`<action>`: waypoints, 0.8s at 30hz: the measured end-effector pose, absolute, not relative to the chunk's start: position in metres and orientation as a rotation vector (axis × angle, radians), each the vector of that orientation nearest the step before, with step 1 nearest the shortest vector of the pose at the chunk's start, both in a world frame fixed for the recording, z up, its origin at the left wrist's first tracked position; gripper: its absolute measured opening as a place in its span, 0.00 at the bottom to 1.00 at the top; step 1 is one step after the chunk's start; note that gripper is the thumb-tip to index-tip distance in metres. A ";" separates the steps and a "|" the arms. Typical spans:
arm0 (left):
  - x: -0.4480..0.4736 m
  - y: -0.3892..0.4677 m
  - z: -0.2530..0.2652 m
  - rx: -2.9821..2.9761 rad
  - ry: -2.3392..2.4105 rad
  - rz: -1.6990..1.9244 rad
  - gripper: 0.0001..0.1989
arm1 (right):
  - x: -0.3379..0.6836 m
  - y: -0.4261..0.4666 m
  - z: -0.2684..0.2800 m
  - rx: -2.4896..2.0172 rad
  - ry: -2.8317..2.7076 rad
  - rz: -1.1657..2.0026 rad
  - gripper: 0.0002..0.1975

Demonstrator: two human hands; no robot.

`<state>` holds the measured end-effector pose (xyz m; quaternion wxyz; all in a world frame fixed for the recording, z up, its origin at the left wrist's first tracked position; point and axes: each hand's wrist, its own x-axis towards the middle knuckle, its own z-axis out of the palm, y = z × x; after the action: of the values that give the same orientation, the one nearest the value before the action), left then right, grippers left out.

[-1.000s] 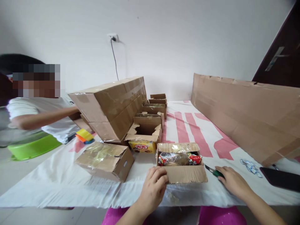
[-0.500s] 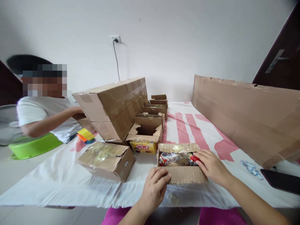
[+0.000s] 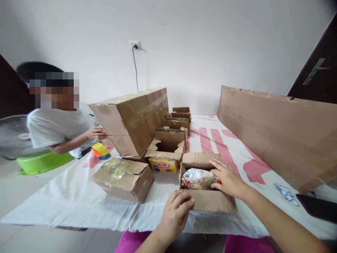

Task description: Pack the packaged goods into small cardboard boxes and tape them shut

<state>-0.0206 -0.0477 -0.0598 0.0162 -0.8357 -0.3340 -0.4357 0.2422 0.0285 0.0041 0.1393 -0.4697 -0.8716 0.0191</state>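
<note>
An open cardboard box (image 3: pixel 213 201) stands at the near edge of the table, its front and back flaps folded outward. Inside it lies a shiny snack packet (image 3: pixel 197 178) in white, red and clear wrapping. My left hand (image 3: pixel 176 211) has its fingers curled over the box's near left corner and front flap. At the right end is my right hand (image 3: pixel 228 177), fingers spread, the upper ones by the back flap and the lower ones by the packet's red end. A taped cardboard box (image 3: pixel 122 179) sits left of my left hand.
A yellow snack carton (image 3: pixel 163 165) lies before a row of open cardboard boxes (image 3: pixel 168 144). Tall stacked cartons (image 3: pixel 131 117) rise on the left, a cardboard panel (image 3: pixel 271 137) on the right. A phone (image 3: pixel 318 207) lies far right. Another person (image 3: pixel 61 130) sits left.
My right hand has shifted up and left, from the packet's end toward the back flap. More of the packet's white part shows. The other person's arm has drawn back from behind the cartons.
</note>
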 end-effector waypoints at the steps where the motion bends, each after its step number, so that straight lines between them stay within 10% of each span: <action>1: -0.020 -0.047 -0.059 -2.596 -1.038 -1.356 0.12 | 0.242 0.029 0.001 -1.357 -2.508 0.043 0.17; 24: -0.017 -0.046 -0.057 -2.641 -1.043 -1.326 0.12 | 0.244 0.033 0.027 -1.487 -1.938 0.454 0.10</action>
<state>-0.0172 -0.0458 -0.0573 0.0040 -0.8428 -0.3328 -0.4231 0.2442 0.0334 0.0270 0.3225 -0.5663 -0.7384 0.1731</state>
